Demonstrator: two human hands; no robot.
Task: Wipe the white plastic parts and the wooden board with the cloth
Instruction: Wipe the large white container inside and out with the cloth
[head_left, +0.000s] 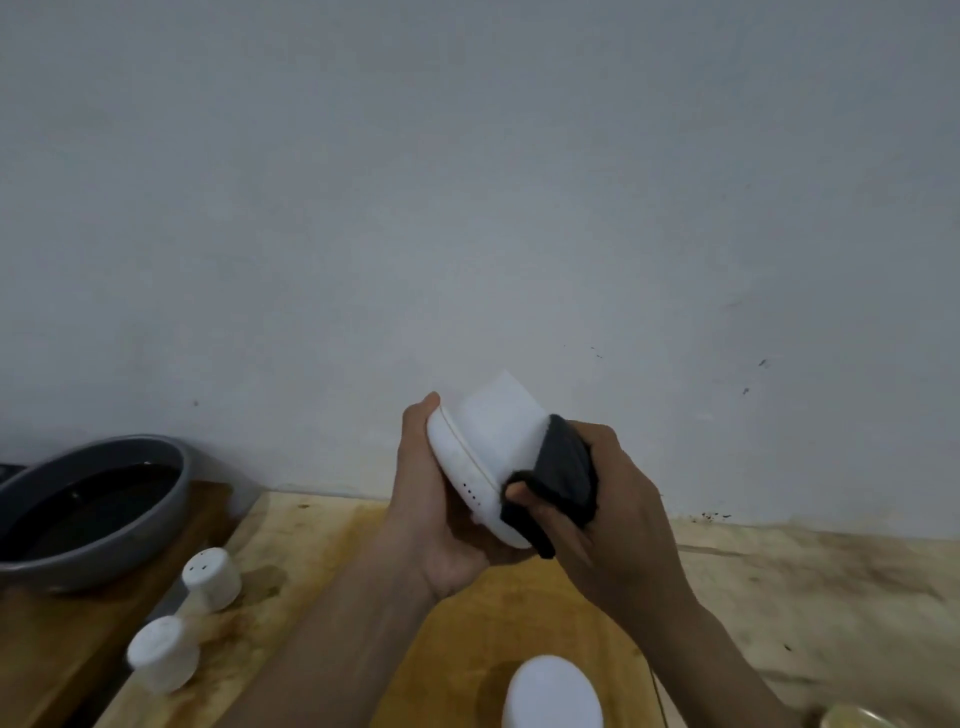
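Rubbing white plastic part (485, 457) — dark cloth (563, 470) in right hand (613, 525).

A stained wooden board (322, 545) fills the lower frame; two white caps (212, 578) lower left; a white dome (551, 693) bottom centre.

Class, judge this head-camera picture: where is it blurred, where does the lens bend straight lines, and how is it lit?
Head view: soft, dim, even light; the two small white parts at left look smeared; the wall's base line bows; the hands and cloth are moderately sharp.
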